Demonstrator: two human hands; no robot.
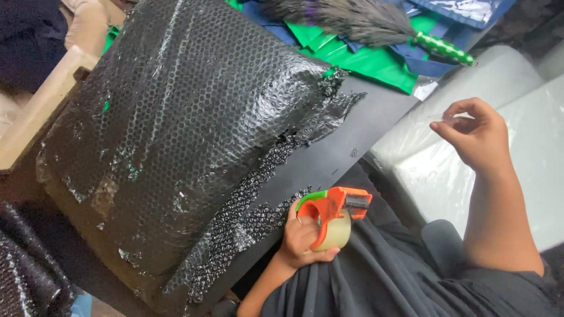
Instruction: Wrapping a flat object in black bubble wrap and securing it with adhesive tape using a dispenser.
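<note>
A large parcel wrapped in black bubble wrap [176, 129] lies on the dark table [352, 147], filling most of the view. Behind it lie green and blue plastic bags [376, 61] under a feather duster [376, 23] (green handle). The left hand [302, 238] grips an orange-and-green tape dispenser [332, 217] at the table's near edge. The right hand [476, 135] hangs raised, fingers loosely curled, holding nothing visible.

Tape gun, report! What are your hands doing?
Left hand grips tape gun. Right hand raised, pinched, nothing visible in it. Bubble-wrapped parcel beside it, untouched.
</note>
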